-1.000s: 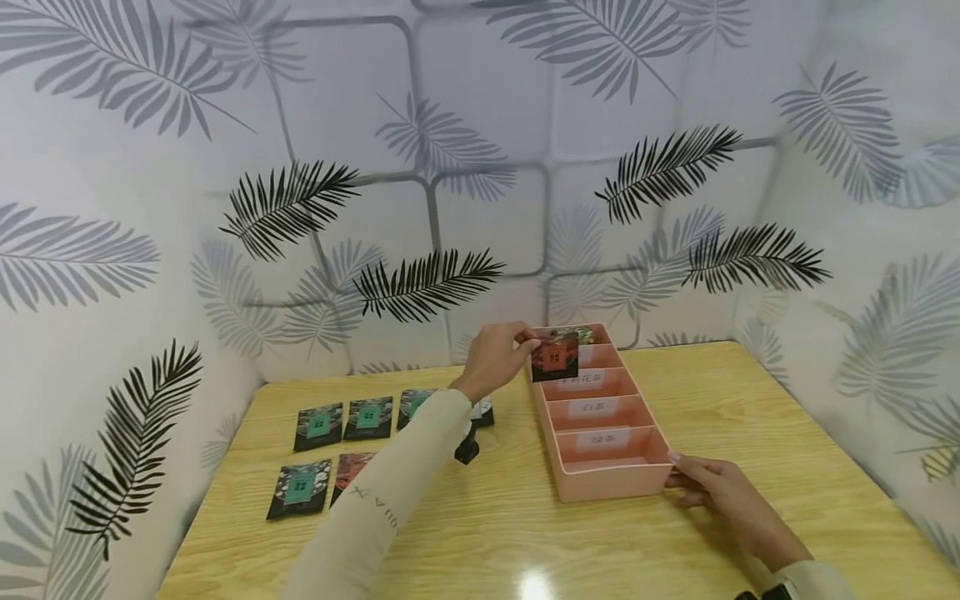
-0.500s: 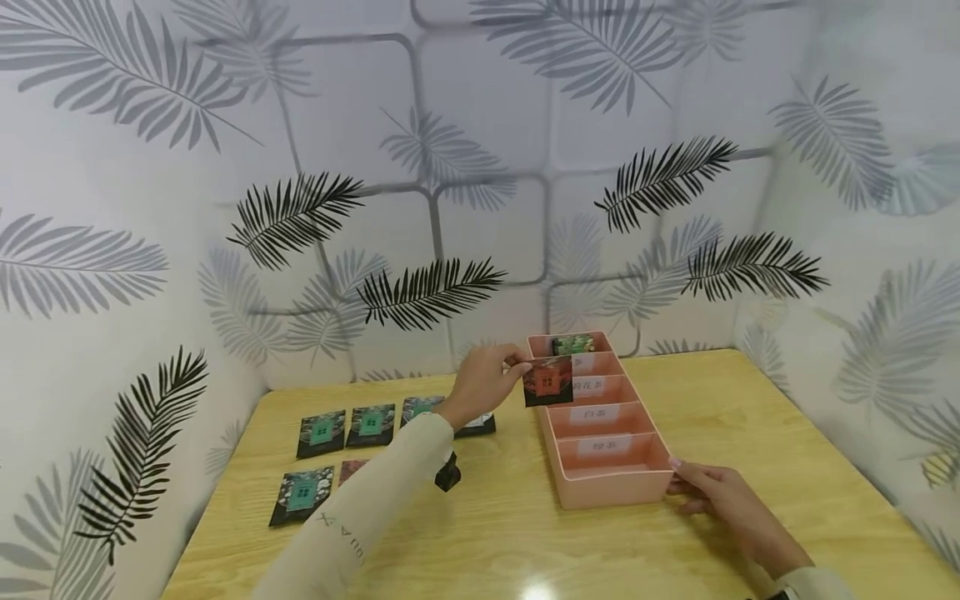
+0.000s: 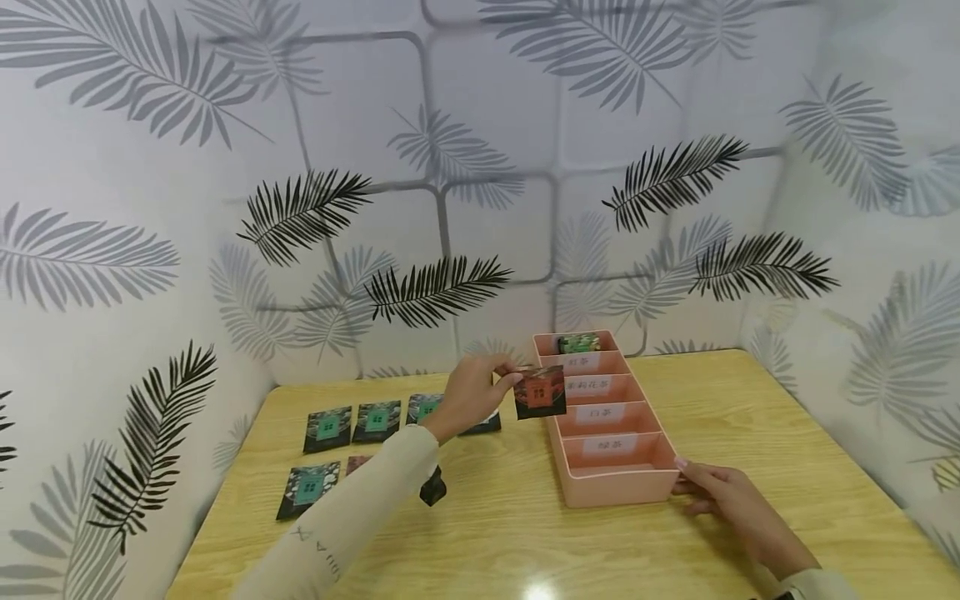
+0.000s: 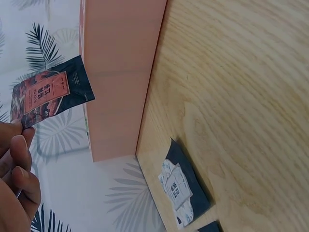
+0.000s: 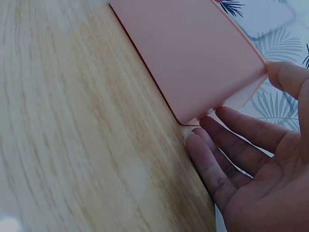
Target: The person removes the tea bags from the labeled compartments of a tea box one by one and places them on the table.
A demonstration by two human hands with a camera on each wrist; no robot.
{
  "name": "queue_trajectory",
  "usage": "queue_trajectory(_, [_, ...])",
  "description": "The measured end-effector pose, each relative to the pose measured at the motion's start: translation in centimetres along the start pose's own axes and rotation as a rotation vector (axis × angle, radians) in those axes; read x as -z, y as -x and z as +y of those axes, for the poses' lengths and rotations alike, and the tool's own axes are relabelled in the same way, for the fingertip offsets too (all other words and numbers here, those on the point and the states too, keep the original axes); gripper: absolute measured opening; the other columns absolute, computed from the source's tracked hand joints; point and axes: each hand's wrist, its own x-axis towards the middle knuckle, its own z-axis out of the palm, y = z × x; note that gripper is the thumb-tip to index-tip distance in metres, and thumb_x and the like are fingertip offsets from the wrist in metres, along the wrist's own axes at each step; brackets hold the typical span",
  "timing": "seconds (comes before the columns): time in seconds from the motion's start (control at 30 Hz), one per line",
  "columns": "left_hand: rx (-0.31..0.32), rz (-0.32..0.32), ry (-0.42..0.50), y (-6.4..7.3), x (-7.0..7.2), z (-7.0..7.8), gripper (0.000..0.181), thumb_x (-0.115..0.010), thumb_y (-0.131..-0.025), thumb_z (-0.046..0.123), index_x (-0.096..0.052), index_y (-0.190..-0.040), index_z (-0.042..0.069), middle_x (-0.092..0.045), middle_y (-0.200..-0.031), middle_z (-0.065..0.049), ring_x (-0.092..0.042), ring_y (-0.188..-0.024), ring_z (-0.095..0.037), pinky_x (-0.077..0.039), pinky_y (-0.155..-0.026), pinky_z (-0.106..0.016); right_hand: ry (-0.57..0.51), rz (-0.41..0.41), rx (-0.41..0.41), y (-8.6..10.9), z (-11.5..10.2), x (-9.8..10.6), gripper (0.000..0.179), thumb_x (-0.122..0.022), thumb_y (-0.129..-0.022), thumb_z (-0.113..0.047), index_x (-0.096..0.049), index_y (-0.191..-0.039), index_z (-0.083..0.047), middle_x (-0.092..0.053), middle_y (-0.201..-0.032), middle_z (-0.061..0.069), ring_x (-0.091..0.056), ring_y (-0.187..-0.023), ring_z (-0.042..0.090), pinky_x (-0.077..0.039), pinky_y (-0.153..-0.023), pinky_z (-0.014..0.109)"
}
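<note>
A dark tea bag sachet with a red label [image 3: 540, 392] is pinched at its upper left corner by my left hand [image 3: 476, 396]. It hangs in the air beside the left wall of a pink divided box [image 3: 622, 490]. In the left wrist view the sachet [image 4: 46, 92] is near the box's side wall [image 4: 120, 77]. My right hand [image 3: 731, 508] holds the box's near right corner. In the right wrist view the thumb [image 5: 287, 77] touches the rim, with fingertips against the wall below. A green sachet [image 3: 579, 343] lies in the farthest compartment; labels mark the nearer ones.
Several tea sachets lie in rows at the left of the wooden table, including a green-labelled one [image 3: 327, 428] and a white-and-green one [image 3: 309, 490]. My left sleeve [image 3: 352, 508] partly hides a red one [image 3: 356, 463]. A patterned wall [image 3: 510, 317] stands behind the table.
My left hand has drawn the red-labelled sachet left and down, from over the box's far compartments to beside its left wall. My right hand keeps its hold at the box's corner.
</note>
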Motion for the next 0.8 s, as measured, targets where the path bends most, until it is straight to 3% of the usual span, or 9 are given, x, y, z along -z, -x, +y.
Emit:
queue_trajectory(0.33, [0.009, 0.043, -0.011, 1.9, 0.9, -1.2, 0.011, -0.063, -0.093, 0.028, -0.070, -0.095, 0.020, -0.067, -0.084, 0.010, -0.042, -0.047, -0.004, -0.035, -0.046, -0.023, 0.016, 0.012, -0.027, -0.1, -0.1, -0.1, 0.066, -0.051, -0.096, -0.047, -0.053, -0.129, 0.011, -0.067, -0.110, 0.012, -0.063, -0.101, 0.022, -0.052, -0.082, 0.037])
queue_trajectory(0.8, [0.047, -0.008, 0.010, 5.2, 1.9, -3.3, 0.010, -0.063, -0.094, 0.026, -0.070, -0.095, 0.020, -0.065, -0.078, 0.012, -0.041, -0.044, -0.005, -0.036, -0.046, -0.024, 0.006, 0.006, -0.029, -0.1, 0.0, -0.1, 0.066, -0.051, -0.096, -0.047, -0.052, -0.128, 0.011, -0.068, -0.110, 0.011, -0.064, -0.100, 0.020, -0.052, -0.082, 0.036])
